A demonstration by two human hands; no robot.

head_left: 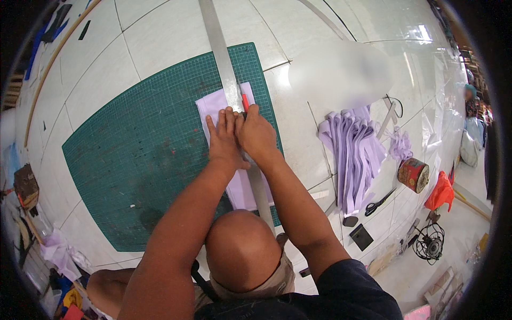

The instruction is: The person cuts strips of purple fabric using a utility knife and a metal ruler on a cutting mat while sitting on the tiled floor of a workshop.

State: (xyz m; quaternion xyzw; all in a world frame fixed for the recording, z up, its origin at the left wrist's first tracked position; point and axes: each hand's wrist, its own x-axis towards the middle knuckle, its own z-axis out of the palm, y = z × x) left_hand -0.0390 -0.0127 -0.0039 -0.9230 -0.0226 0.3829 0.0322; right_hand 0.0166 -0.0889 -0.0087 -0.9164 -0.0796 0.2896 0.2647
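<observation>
A folded piece of lilac fabric (213, 102) lies on a green cutting mat (133, 160) spread over the tiled floor. Across the fabric runs a long metal ruler (220, 48), reaching past the mat's far edge. My left hand (224, 145) presses flat on ruler and fabric, its fingers stretched out. Right beside it, my right hand (258, 132) grips a red utility knife (245, 101) against the ruler's right edge. The knife's tip points away from me over the fabric; most of its handle is hidden in my fingers.
Right of the mat lies a bundle of lilac fabric strips (354, 160), near black scissors (380, 202), a red tin (413, 175) and a dark square piece (361, 237). An orange-red plastic bag (441, 192) and a black fan (430, 242) stand farther right. My bent knee (242, 250) rises before the mat.
</observation>
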